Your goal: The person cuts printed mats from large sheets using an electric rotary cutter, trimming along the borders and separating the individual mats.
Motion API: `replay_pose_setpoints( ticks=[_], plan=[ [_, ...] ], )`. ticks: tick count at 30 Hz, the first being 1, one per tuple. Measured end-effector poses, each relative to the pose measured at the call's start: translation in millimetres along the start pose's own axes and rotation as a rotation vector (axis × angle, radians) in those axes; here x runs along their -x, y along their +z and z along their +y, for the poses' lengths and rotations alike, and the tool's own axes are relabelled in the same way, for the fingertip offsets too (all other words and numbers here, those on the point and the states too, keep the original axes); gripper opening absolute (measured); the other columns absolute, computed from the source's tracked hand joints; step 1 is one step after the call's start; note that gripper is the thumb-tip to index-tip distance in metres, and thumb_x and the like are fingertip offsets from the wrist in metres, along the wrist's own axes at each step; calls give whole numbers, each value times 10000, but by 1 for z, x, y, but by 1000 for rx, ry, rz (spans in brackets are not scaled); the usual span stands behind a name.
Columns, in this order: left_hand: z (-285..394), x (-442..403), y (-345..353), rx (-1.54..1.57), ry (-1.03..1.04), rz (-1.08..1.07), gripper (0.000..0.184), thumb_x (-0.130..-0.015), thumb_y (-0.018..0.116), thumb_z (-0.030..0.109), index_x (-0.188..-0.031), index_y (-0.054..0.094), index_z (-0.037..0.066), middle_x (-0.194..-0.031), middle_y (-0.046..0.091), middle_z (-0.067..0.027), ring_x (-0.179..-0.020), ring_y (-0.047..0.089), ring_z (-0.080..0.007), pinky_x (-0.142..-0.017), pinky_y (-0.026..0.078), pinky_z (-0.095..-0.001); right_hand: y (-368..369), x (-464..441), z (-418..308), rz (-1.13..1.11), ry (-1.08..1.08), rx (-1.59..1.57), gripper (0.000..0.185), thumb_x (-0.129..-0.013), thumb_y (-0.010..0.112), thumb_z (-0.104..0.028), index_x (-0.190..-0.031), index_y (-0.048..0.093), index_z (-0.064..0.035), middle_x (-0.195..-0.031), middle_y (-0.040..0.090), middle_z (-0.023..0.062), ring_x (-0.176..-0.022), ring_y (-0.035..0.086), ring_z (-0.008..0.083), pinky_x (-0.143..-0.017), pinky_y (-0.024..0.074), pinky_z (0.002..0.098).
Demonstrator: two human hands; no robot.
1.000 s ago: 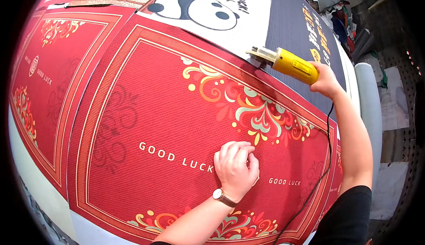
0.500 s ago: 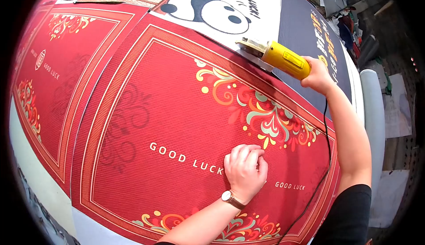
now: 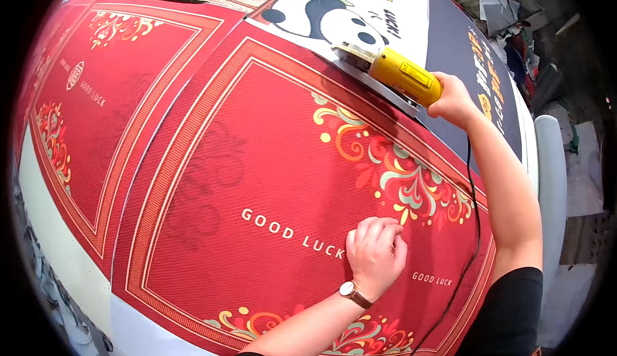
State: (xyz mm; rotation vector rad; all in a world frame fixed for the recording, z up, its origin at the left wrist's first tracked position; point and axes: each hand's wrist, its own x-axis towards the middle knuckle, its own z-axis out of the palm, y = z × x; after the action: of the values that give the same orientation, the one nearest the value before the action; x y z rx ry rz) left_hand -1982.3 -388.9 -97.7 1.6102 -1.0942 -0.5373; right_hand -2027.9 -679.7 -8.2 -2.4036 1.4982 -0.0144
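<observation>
Nearby, the left hand (image 3: 378,253), curled into a loose fist, rests on a ribbed red mat (image 3: 276,163). Farther off, the right hand (image 3: 452,100) has its grip wrapped around the rear of a cylindrical yellow power tool (image 3: 406,76); the metal head (image 3: 358,56) juts leftward, over the mat's far edge. Beyond lie a white panda-print panel (image 3: 344,27) and a ribbed dark panel (image 3: 450,50).

In the right hand (image 3: 452,102), the yellow tool (image 3: 406,78) looks like smooth, shiny plastic, with a metal plate (image 3: 402,104) under it. Under the left hand (image 3: 376,254), the red mat (image 3: 276,169) looks like dull cloth with tiny bumpy lines.
</observation>
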Motion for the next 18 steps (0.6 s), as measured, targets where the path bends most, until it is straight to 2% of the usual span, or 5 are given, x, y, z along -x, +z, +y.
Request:
replay_pose_setpoints(
  ticks=[10, 15, 18],
  plan=[
    [1, -1, -3, 36, -25, 23, 109, -691, 619, 104, -799, 620, 120, -879, 629, 3, -909, 557, -209, -725, 378, -347, 12, -29, -53, -31, -31, 12, 491, -510, 676, -88, -998, 635, -62, -820, 649, 148, -778, 632, 272, -727, 484, 318],
    [1, -2, -4, 45, -41, 14, 117, -681, 624, 98, -797, 625, 115, -881, 630, 2, -913, 559, -205, -726, 380, -344, 29, -48, -74, -6, -39, -131, 445, -507, 671, -86, -948, 644, -35, -778, 649, 127, -721, 621, 228, -684, 487, 315],
    [3, -3, -5, 71, -45, 16, 133, -668, 639, 78, -795, 623, 114, -891, 627, 5, -923, 561, -202, -731, 382, -340, 34, -58, -88, -28, -30, -117, 433, -505, 670, -85, -933, 648, -26, -748, 646, 134, -692, 620, 234, -673, 488, 318]
  ],
)
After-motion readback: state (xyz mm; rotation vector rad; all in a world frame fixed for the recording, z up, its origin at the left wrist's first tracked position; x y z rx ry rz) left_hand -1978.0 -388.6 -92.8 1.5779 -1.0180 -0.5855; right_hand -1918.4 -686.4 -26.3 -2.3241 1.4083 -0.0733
